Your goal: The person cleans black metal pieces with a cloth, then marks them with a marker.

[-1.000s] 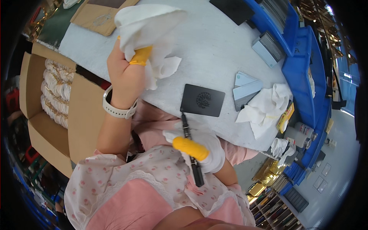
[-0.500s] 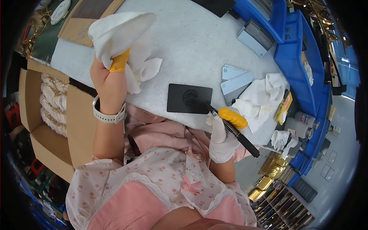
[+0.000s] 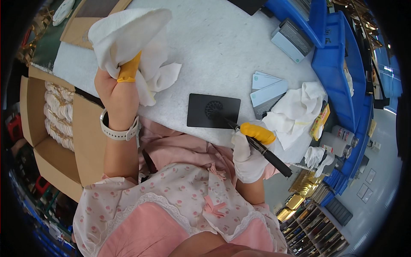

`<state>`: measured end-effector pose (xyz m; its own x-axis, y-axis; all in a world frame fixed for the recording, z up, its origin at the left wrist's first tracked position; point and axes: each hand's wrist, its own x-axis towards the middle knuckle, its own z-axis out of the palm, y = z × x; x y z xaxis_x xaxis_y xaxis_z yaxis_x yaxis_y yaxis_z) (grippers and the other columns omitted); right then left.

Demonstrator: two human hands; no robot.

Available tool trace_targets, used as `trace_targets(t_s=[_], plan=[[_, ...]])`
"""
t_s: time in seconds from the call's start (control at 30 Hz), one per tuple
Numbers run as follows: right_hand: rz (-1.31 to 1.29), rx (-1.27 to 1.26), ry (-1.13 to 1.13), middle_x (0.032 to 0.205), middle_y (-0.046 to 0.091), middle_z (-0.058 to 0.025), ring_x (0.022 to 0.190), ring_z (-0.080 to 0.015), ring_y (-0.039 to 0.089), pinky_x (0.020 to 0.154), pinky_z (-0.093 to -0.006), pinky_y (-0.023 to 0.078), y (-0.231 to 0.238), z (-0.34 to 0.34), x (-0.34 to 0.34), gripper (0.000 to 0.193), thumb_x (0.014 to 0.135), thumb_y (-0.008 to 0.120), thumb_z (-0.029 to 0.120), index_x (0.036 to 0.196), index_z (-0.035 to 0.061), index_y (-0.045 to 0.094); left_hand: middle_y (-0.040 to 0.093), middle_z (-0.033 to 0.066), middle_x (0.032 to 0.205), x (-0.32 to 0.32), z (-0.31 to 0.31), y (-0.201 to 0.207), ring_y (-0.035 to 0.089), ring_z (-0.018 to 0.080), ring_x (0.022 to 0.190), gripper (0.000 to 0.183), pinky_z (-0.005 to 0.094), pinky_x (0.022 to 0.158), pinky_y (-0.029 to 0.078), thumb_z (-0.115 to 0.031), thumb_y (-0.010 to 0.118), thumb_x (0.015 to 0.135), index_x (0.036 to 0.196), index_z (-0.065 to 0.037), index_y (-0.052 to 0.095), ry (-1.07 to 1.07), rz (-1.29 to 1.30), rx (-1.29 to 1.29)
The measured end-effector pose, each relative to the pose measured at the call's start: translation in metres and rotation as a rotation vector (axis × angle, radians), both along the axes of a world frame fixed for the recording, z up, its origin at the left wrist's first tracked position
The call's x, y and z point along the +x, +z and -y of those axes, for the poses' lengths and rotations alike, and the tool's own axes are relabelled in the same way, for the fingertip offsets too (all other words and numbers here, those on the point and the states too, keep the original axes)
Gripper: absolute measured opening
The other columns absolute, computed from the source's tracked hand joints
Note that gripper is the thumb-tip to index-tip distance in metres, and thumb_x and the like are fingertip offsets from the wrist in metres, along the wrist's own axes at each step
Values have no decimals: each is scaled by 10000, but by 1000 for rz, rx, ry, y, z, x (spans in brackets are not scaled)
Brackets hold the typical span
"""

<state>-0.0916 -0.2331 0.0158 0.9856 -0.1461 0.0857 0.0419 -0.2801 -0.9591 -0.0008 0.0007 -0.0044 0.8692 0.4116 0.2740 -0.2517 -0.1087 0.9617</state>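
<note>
A white ribbed cloth (image 3: 128, 34) is bunched in my left hand (image 3: 116, 96), raised over the left part of the table. A yellow finger cover (image 3: 129, 68) shows on one of that hand's fingers. My right hand (image 3: 248, 162), in a white glove with yellow finger covers (image 3: 258, 132), grips a black pen (image 3: 274, 162). The pen slants down to the left, its tip over or on a flat black card (image 3: 199, 116) with a round dark pattern. I cannot tell whether the tip touches. The card lies near the table's front edge, between my hands.
Right of the card lie several pale blue cards (image 3: 267, 95) and a crumpled white cloth (image 3: 299, 103). Blue bins (image 3: 332, 73) and a stack of cards (image 3: 292, 40) stand farther right. An open cardboard box (image 3: 87, 141) with white bundles is at left.
The view has shifted slightly. My left hand with the cloth sits a little farther left in the picture. The pen remains at the card in my right hand, with its tip barely moved.
</note>
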Motion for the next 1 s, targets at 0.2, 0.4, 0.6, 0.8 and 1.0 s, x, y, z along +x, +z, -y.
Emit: trace_targets(t_s=[0.2,0.4,0.6,0.8,1.0], plan=[[42,-57,9,793,541,-71,594,-103,536,567,-220,433,-1,1,-1,160,777,647,62,872,9,531,617,52,911,0,-1,0,540,107,819,240,226,733,418,45,469,780,985,56,594,-22,22,50],[-23,70,-92,792,587,-88,668,-194,565,616,-266,452,2,-1,-4,124,755,636,40,861,14,576,620,57,921,-1,-2,-1,544,112,834,237,232,753,420,42,479,783,990,56,593,-31,10,30],[36,-75,-3,799,545,-84,587,-106,555,559,-211,448,-2,3,-2,147,768,632,34,877,4,538,614,68,919,-1,-1,0,542,118,835,291,232,757,420,75,424,742,980,63,590,-32,21,-9],[-23,6,-43,795,583,-101,671,-210,568,619,-278,452,2,-1,0,126,750,627,31,861,12,571,604,71,919,-1,-2,-1,533,122,836,321,229,758,417,86,397,712,972,67,583,-23,-2,32],[-50,115,-59,786,577,-86,660,-186,559,612,-266,448,11,-3,0,121,758,627,26,865,14,571,573,81,1067,-5,-12,-8,533,142,958,281,262,855,403,31,436,834,1092,59,544,-136,-10,72]])
